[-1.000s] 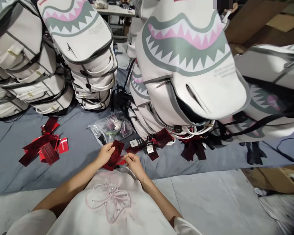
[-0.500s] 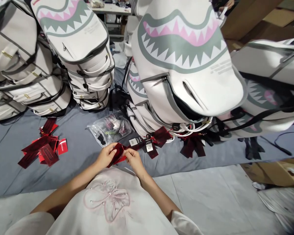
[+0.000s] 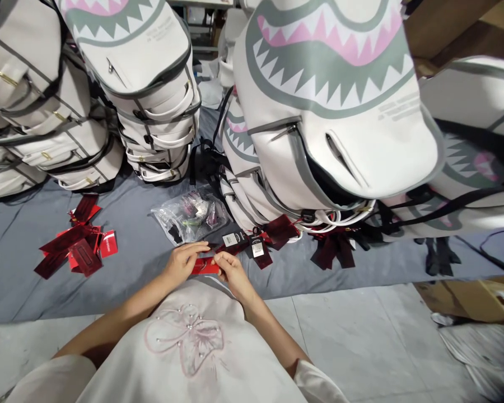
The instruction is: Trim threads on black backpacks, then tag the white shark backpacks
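Note:
Between my hands, close to my body at the table edge, is a bright red tag (image 3: 205, 266). My left hand (image 3: 183, 263) grips its left end, fingers stretched over the top, with a dark piece under the fingertips. My right hand (image 3: 232, 271) pinches the tag's right end. Just beyond lie black tags with white labels (image 3: 257, 248) and a dark red tag (image 3: 281, 231). A clear plastic bag (image 3: 189, 215) with small items rests behind my left hand. Further left is a loose pile of red and dark red tags (image 3: 82, 246).
Stacks of white backpacks stand along the grey cloth-covered table (image 3: 138, 263): at the left (image 3: 73, 134), centre left (image 3: 159, 106) and right (image 3: 340, 112). More dark red tags (image 3: 334, 249) and black straps (image 3: 441, 256) hang near the right front edge. A cardboard box (image 3: 474, 299) is below.
The dark red piece held up between my hands has tilted down, and a bright red face now shows. My left fingers have moved over its top. The view has shifted slightly.

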### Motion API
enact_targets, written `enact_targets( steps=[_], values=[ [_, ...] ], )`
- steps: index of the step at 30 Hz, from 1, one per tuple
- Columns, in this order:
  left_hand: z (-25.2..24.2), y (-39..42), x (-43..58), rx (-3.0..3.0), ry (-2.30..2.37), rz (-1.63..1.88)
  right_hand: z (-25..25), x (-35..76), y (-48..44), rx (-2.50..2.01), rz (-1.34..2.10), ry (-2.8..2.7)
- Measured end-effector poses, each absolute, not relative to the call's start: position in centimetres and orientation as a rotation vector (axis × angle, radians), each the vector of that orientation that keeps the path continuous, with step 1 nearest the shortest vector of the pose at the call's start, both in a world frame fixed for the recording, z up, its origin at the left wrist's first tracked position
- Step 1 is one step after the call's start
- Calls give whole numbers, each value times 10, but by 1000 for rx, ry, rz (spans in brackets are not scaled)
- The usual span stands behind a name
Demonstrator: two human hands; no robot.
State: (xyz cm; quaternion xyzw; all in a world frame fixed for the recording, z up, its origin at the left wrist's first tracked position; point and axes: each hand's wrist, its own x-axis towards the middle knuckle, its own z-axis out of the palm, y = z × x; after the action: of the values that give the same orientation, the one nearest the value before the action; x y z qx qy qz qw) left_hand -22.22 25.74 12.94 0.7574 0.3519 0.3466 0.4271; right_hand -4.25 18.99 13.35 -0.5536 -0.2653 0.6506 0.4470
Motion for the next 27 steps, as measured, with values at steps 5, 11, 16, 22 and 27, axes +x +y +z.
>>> enact_targets(
  steps=[5, 11, 16, 22, 27],
  values=[
    [144, 253, -226, 2302, 706, 1164, 136, -43, 187, -1350, 1578, -746],
    [154, 252, -224, 2559, 719, 1354, 137, -43, 185, -1338, 1539, -830],
    [154, 252, -224, 2517, 684, 1410, 138, -46, 184, -1330, 1504, -860],
    [150, 249, -224, 2245, 770, 1297, 137, -47, 184, -1334, 1472, -858],
    [140, 242, -226, 2205, 787, 1245, 139, -49, 184, -1339, 1434, -884]
  ],
)
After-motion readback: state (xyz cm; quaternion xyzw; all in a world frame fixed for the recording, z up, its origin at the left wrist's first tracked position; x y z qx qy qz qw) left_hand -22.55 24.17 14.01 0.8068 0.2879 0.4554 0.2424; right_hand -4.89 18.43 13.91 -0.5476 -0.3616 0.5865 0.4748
